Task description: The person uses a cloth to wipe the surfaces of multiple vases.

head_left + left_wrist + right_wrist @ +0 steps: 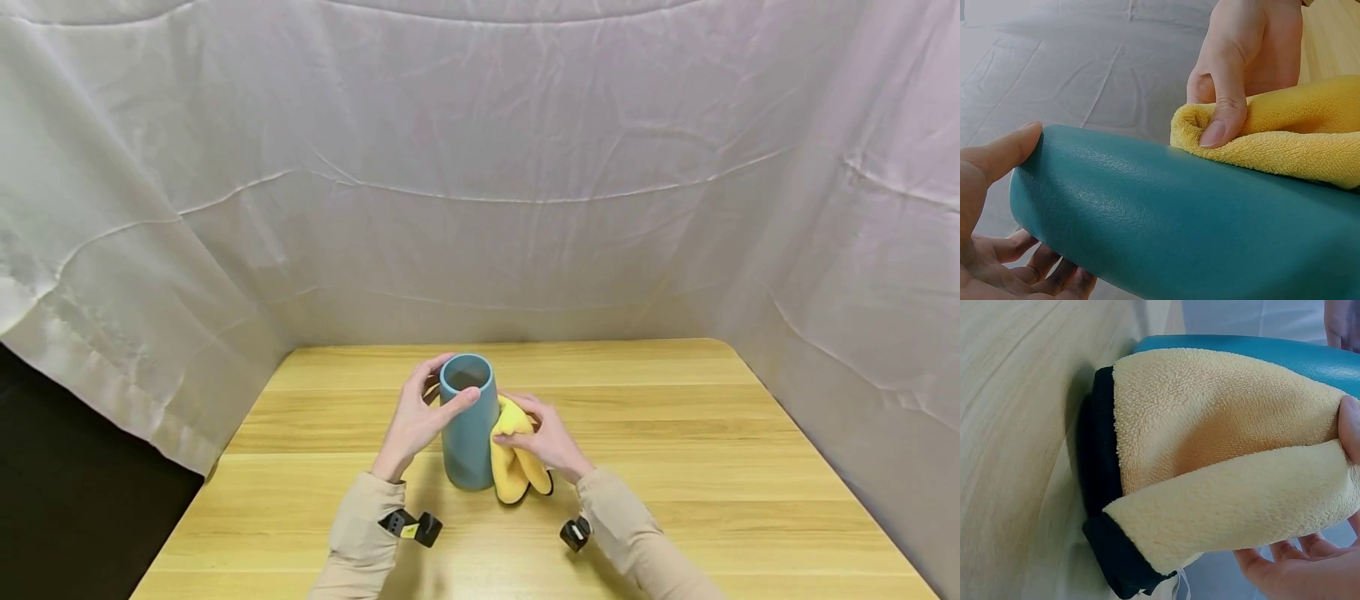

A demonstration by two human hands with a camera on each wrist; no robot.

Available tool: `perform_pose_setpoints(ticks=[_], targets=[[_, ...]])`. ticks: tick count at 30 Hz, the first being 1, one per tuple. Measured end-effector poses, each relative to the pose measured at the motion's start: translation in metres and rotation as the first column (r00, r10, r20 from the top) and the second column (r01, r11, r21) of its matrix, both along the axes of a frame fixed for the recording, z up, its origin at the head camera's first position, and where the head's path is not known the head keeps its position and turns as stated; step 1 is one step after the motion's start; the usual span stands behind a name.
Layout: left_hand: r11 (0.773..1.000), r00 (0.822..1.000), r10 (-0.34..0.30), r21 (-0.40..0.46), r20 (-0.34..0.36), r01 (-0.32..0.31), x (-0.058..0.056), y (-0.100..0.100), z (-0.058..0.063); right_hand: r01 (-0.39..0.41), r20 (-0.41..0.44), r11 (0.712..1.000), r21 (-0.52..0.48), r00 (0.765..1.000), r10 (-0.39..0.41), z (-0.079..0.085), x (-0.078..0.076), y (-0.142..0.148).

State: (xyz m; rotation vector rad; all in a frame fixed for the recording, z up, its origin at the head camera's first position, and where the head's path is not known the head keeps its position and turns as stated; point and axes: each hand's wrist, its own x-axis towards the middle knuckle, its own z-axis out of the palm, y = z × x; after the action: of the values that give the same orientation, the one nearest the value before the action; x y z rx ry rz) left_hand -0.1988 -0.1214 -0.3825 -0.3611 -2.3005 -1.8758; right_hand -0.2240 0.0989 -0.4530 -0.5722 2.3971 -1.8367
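A tall blue-teal vase [469, 450] stands upright on the table, its round mouth facing up. My left hand [422, 417] grips it near the rim, thumb on the near side and fingers round the left side; the left wrist view shows this hand [985, 212] at the vase's top end. On the vase's right side, my right hand [546, 433] pinches a yellow towelling cloth [510, 475] against the wall. The right wrist view shows the cloth [1210, 412] folded over, with dark edging, hanging down beside the vase [1247, 350].
The wooden table [675, 433] spreads out around the vase. Pale grey curtains [510, 250] hang behind it and along both sides. A dark area [67, 483] lies beyond the table's left edge. Each wrist carries a small black camera [427, 529].
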Motion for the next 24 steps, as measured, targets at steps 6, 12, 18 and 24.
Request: perform_pose_setpoints(ticks=[6,12,18,24], targets=[[1.0,1.0,-0.002,0.004,-0.004,0.002,0.0,0.001,0.0,0.002,0.003,1.0,-0.026,1.0,-0.002,0.005,0.0,0.0],[1.0,1.0,-0.005,0.002,-0.012,0.005,-0.001,0.0,0.0,-0.002,-0.031,0.997,-0.078,1.0,-0.001,0.026,0.001,-0.005],[1.0,1.0,-0.003,0.008,-0.023,0.003,-0.001,0.001,0.001,0.0,-0.118,0.995,-0.097,0.993,-0.012,0.048,-0.001,-0.01],[1.0,1.0,0.001,0.009,-0.018,-0.001,0.0,0.001,0.001,0.004,-0.173,0.997,-0.077,0.985,-0.018,0.061,-0.002,-0.012]])
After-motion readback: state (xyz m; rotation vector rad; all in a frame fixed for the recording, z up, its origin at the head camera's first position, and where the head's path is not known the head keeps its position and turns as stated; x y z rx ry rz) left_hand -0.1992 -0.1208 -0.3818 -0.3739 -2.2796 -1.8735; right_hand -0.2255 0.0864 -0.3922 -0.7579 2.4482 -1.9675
